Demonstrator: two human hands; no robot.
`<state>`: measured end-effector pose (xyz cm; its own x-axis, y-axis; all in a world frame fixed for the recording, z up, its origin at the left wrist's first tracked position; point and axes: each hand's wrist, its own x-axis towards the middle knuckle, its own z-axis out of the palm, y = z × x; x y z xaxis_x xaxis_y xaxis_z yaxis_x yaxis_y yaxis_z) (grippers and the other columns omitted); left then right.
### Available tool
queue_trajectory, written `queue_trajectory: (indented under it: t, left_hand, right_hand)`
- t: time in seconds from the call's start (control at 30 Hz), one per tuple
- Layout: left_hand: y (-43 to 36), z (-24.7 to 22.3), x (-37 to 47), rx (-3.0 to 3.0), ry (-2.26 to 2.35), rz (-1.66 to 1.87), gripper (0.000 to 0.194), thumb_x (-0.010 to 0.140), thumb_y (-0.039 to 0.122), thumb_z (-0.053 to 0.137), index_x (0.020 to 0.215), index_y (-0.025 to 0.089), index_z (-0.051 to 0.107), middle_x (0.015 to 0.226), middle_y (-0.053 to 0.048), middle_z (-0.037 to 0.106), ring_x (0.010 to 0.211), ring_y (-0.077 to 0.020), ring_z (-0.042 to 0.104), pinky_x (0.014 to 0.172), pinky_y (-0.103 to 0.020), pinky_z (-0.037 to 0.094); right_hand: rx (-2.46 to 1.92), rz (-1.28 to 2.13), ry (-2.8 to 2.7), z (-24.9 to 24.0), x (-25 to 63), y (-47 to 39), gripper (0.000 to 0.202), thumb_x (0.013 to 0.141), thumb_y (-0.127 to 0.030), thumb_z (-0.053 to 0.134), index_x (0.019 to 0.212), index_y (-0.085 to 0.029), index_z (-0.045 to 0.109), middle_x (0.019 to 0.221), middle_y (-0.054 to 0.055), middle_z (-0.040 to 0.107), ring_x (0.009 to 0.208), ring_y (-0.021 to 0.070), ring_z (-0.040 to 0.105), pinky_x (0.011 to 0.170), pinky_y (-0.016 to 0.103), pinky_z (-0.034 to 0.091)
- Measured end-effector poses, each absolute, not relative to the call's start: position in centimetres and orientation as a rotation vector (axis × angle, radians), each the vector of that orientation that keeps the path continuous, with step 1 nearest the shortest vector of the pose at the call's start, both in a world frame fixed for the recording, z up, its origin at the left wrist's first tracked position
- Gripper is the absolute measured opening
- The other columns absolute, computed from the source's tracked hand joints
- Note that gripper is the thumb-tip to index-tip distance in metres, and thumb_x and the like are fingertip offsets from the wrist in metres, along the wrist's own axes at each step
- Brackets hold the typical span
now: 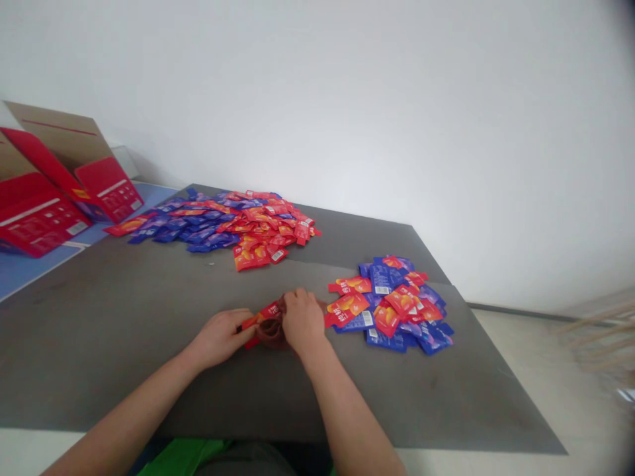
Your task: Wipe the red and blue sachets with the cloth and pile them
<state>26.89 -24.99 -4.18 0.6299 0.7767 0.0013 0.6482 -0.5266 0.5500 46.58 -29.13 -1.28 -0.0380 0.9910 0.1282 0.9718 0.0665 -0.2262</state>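
Near the middle of the dark table, my left hand (223, 337) pinches the left end of a red snack packet (251, 322) with an orange print. My right hand (302, 320) is closed on a bunched brown cloth (272, 332), which presses on the packet and covers part of it. Just right of that hand lies a smaller heap of red and blue packets (391, 304). Farther back on the left spreads a larger heap of similar packets (223, 221).
Two open red cardboard boxes (42, 218) stand on a blue surface (30, 268) at the far left. The dark table (149, 297) meets a white wall (347, 99) behind. Blurred wooden bars (605, 330) show beyond its right edge.
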Motion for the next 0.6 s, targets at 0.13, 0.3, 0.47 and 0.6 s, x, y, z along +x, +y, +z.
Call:
queue_trajectory:
  t: [0.13,0.3,0.47,0.6]
  left_hand:
    - [-25.1,-4.0,26.8,2.31,1.085,0.369,0.039,0.099,0.045,0.044,0.074,0.02,0.06,0.075,-0.001,0.063,0.072,-0.0184,0.06,0.066,-0.026,0.04]
    - [-25.0,-4.1,26.8,2.3,1.082,0.369,0.033,0.096,0.041,0.048,0.072,0.02,0.059,0.076,-0.001,0.064,0.073,-0.0187,0.06,0.068,-0.026,0.041]
    - [-25.0,-4.0,26.8,2.313,1.086,0.363,0.041,0.1,0.047,0.043,0.075,0.02,0.062,0.076,-0.001,0.063,0.072,-0.0177,0.059,0.066,-0.026,0.04]
    - [-24.9,-4.2,26.5,2.277,1.045,0.387,0.033,0.096,0.04,0.048,0.074,0.019,0.061,0.075,-0.001,0.063,0.073,-0.0177,0.06,0.069,-0.025,0.042]
  right_hand:
    - [-1.946,0.06,-2.042,-0.1,46.9,-29.4,0.013,0.095,-0.021,0.055,0.104,-0.022,0.065,0.109,0.009,0.062,0.103,0.0232,0.054,0.088,0.034,0.044]
    - [-1.732,0.123,-2.242,-0.8,45.4,-30.4,0.013,0.097,-0.023,0.054,0.103,-0.022,0.065,0.107,0.006,0.063,0.1,0.0216,0.054,0.085,0.032,0.044]
    - [-2.159,0.119,-1.975,-0.6,47.7,-29.3,0.02,0.097,-0.014,0.048,0.103,-0.018,0.066,0.106,0.011,0.063,0.099,0.0233,0.055,0.082,0.034,0.045]
    - [-1.789,0.098,-2.116,0.6,45.5,-31.4,0.009,0.095,-0.025,0.058,0.102,-0.023,0.064,0.108,0.007,0.062,0.101,0.023,0.053,0.086,0.034,0.045]
